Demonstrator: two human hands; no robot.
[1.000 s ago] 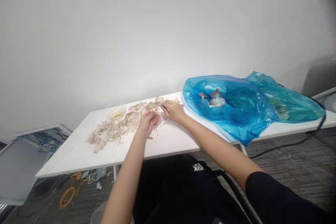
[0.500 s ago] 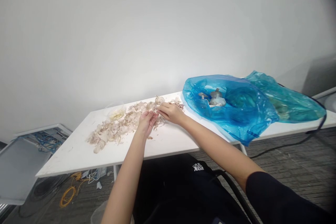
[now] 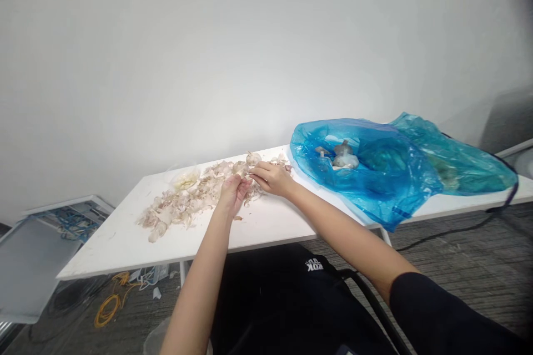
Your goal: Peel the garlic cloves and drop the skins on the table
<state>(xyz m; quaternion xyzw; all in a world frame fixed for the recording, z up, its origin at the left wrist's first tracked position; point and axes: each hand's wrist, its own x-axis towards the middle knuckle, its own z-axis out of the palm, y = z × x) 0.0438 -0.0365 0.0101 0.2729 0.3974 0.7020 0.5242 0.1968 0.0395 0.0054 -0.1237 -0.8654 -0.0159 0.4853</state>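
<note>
My left hand [image 3: 233, 191] and my right hand [image 3: 270, 177] meet over the white table, fingertips together. Between them is a small pale piece, apparently a garlic clove [image 3: 249, 174], mostly covered by the fingers. Both hands are closed in a pinch on it. Just behind the fingers sits a whole garlic bulb [image 3: 252, 158], with another bulb [image 3: 240, 167] partly hidden nearby. A wide heap of garlic skins [image 3: 183, 205] spreads to the left of my hands. At its back edge a clear container holds pale peeled garlic cloves [image 3: 185, 180].
An opened blue plastic bag [image 3: 316, 175] with garlic bulbs [image 3: 345, 156] inside lies right of my hands. Beyond it is a green-blue bag [image 3: 474, 161]. The white table [image 3: 112, 238] stands against a wall. Yellow cable [image 3: 107, 310] lies on the floor at left.
The fingertips have shifted very slightly around the small piece. Both hands stay in the same place, and everything else is unmoved.
</note>
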